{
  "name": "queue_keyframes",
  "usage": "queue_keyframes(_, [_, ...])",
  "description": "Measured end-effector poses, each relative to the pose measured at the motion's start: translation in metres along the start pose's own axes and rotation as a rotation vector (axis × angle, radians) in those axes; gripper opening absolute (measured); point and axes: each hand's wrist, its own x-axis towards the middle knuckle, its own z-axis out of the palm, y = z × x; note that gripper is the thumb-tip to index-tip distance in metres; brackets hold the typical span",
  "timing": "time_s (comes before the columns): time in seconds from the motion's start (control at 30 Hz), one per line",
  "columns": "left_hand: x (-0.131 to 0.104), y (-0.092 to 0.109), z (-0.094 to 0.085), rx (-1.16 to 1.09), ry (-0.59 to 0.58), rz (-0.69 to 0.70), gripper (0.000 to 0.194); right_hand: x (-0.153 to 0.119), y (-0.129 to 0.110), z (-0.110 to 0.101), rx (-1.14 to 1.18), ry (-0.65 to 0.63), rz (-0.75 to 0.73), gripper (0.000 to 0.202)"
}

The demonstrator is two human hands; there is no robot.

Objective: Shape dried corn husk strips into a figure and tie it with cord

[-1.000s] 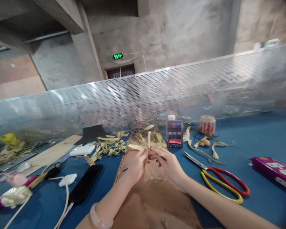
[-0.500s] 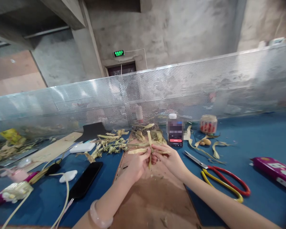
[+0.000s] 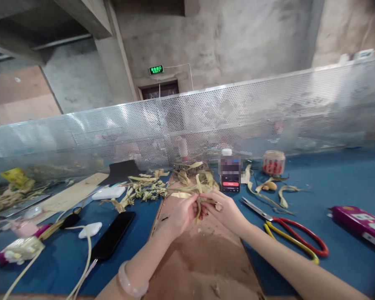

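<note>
My left hand [image 3: 181,214] and my right hand [image 3: 227,208] meet over the brown board, fingers pinched together. Between them are crossed strips of dried leaf [image 3: 198,205], pale yellow to green. One pale end [image 3: 180,195] sticks out left above my left hand, and a curled end [image 3: 218,206] lies against my right hand. Another points away from me, and a green one hangs below the fingertips. My fingers partly hide the crossing point. Beyond the hands lies a heap of dried leaves [image 3: 206,177] on the board [image 3: 200,258].
Right of my hands lie scissors [image 3: 271,218] with red and yellow handles, a jar [image 3: 273,163] and a purple package [image 3: 359,225]. A phone [image 3: 230,177] stands upright ahead. Leftward are a black phone [image 3: 114,235], cables and dried plant bunches [image 3: 148,189]. A perforated metal screen [image 3: 187,121] crosses behind.
The strip that stood up between my fingers now sits lower and leans. The strip end at my right hand has turned downward and curled. Both hands remain in nearly the same place.
</note>
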Motion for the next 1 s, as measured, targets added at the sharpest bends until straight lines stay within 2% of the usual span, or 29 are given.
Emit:
queue_keyframes(0.27, [-0.001,-0.003,-0.002,0.092,0.005,0.043,0.021,0.004,0.001,-0.007,-0.046,-0.074,-0.039,0.024])
queue_keyframes(0.43, [-0.004,0.003,-0.004,0.208,-0.103,0.012,0.017,0.006,0.005,-0.014,-0.031,-0.056,-0.058,0.019])
queue_keyframes(0.73, [-0.001,-0.005,-0.009,0.270,-0.078,0.069,0.015,0.010,-0.008,-0.017,0.014,-0.105,-0.078,0.012])
queue_keyframes(0.87, [-0.001,-0.003,-0.007,0.305,-0.064,0.082,0.023,0.010,-0.004,-0.017,0.007,-0.131,-0.082,0.014])
queue_keyframes(1.0, [-0.001,0.000,-0.005,0.304,-0.058,0.123,0.042,0.008,0.006,-0.015,0.077,-0.162,0.025,0.016])
